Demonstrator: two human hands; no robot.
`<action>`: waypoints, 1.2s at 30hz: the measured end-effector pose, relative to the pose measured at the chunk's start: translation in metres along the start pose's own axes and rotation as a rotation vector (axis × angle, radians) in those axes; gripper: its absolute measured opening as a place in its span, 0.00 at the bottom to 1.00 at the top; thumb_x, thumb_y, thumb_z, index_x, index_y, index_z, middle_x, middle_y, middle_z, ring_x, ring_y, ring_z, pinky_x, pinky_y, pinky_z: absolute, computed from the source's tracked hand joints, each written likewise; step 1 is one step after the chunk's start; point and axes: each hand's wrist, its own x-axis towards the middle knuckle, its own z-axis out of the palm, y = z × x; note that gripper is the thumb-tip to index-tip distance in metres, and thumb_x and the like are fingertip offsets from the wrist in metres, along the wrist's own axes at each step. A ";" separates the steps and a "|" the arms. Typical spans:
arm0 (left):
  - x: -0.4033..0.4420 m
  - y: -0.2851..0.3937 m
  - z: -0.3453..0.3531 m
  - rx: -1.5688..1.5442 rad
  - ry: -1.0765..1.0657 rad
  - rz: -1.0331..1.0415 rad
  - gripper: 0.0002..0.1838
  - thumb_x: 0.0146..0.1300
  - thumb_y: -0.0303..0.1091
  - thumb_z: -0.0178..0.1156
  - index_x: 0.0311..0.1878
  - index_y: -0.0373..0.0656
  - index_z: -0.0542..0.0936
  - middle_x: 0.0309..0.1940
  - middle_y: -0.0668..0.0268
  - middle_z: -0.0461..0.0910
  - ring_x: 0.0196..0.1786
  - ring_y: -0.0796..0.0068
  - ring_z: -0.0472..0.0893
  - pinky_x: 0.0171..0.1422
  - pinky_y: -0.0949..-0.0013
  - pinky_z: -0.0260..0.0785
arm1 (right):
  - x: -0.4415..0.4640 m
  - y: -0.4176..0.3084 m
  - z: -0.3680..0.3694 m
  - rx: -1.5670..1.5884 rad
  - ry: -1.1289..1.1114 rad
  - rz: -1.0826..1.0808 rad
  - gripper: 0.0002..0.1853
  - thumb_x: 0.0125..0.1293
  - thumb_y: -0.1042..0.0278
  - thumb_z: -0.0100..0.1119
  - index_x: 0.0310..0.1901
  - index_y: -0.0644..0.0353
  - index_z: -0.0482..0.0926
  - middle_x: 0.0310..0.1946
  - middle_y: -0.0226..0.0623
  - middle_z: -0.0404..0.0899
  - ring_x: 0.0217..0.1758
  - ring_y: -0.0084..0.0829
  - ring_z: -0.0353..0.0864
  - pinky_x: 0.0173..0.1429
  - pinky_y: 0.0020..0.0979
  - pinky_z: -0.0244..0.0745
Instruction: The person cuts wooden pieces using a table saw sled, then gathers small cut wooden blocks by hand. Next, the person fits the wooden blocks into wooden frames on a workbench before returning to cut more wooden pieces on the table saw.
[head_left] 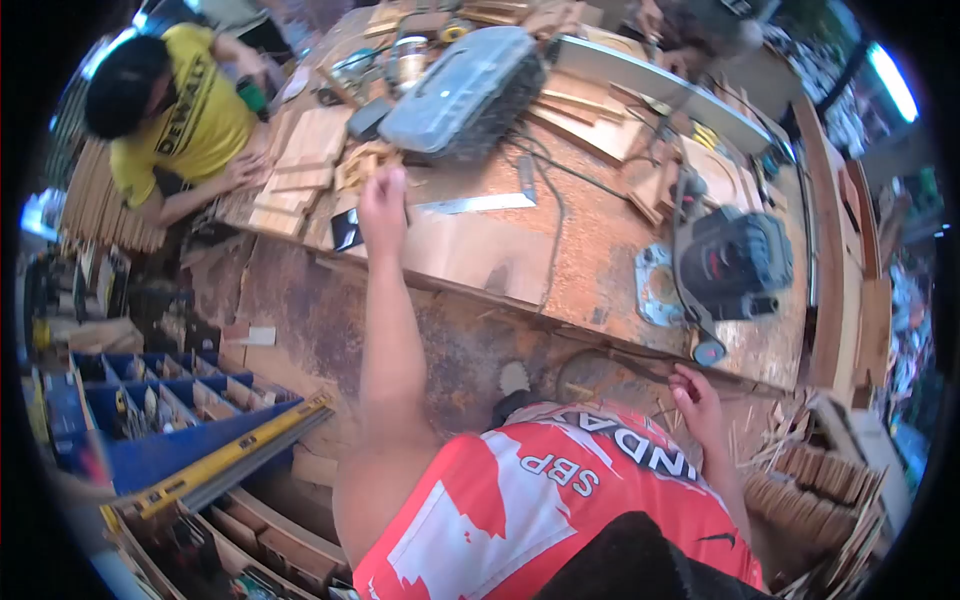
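Observation:
My left hand (382,205) reaches over the front edge of the workbench, its fingers closed at a small light wooden piece (362,165); what exactly lies between the fingertips is too small to tell. Just right of it, a metal square (480,204) lies on the bench by a flat wooden board (480,255). My right hand (695,395) hangs low in front of the bench edge, fingers loosely apart, with nothing seen in it. Above that hand, a dark router (735,262) rests on the bench.
A grey plastic case (460,90) and sawdust are on the workbench (600,270). A co-worker in a yellow shirt (205,110) leans at the left by stacked boards (300,170). A blue divided box (180,440) and a yellow level (230,455) are at lower left.

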 end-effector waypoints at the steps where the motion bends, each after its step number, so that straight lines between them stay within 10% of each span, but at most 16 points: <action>1: -0.041 0.023 0.009 -0.076 -0.142 0.085 0.13 0.69 0.37 0.62 0.39 0.35 0.81 0.37 0.66 0.83 0.42 0.77 0.78 0.51 0.71 0.70 | -0.002 0.003 -0.006 -0.061 0.022 -0.022 0.23 0.68 0.71 0.60 0.64 0.64 0.73 0.52 0.39 0.82 0.54 0.27 0.81 0.59 0.30 0.75; 7: -0.217 0.165 0.132 -0.822 -1.289 0.154 0.19 0.67 0.47 0.65 0.28 0.41 0.84 0.28 0.59 0.84 0.33 0.64 0.81 0.36 0.62 0.72 | -0.008 0.031 -0.044 -0.073 0.044 -0.133 0.24 0.68 0.63 0.65 0.62 0.63 0.74 0.47 0.40 0.85 0.50 0.27 0.83 0.55 0.31 0.78; 12: -0.320 0.314 0.232 -1.240 -1.983 0.226 0.24 0.67 0.51 0.63 0.44 0.33 0.85 0.38 0.56 0.84 0.39 0.57 0.82 0.46 0.59 0.74 | -0.029 0.084 -0.101 0.059 0.039 -0.158 0.23 0.69 0.63 0.65 0.62 0.62 0.75 0.44 0.39 0.85 0.46 0.27 0.83 0.53 0.30 0.79; 23: -0.648 0.459 0.416 -1.837 -2.135 -0.288 0.18 0.62 0.43 0.69 0.33 0.32 0.85 0.26 0.55 0.83 0.25 0.68 0.81 0.29 0.70 0.72 | -0.223 0.333 -0.245 0.335 0.581 -0.030 0.20 0.69 0.62 0.64 0.58 0.61 0.79 0.40 0.32 0.84 0.43 0.22 0.81 0.49 0.28 0.78; 27: -0.727 0.479 0.452 -1.689 -2.577 -0.494 0.20 0.61 0.44 0.72 0.38 0.31 0.83 0.33 0.55 0.82 0.31 0.64 0.82 0.34 0.67 0.73 | -0.308 0.410 -0.255 0.502 0.862 0.149 0.18 0.70 0.62 0.62 0.56 0.63 0.80 0.39 0.31 0.83 0.40 0.19 0.79 0.47 0.25 0.76; 36: -0.833 0.497 0.489 -1.681 -2.835 -0.499 0.24 0.61 0.47 0.70 0.46 0.32 0.83 0.41 0.55 0.82 0.39 0.65 0.83 0.44 0.66 0.74 | -0.421 0.441 -0.193 0.882 1.198 0.396 0.18 0.74 0.63 0.58 0.60 0.63 0.76 0.44 0.34 0.83 0.44 0.24 0.83 0.48 0.24 0.78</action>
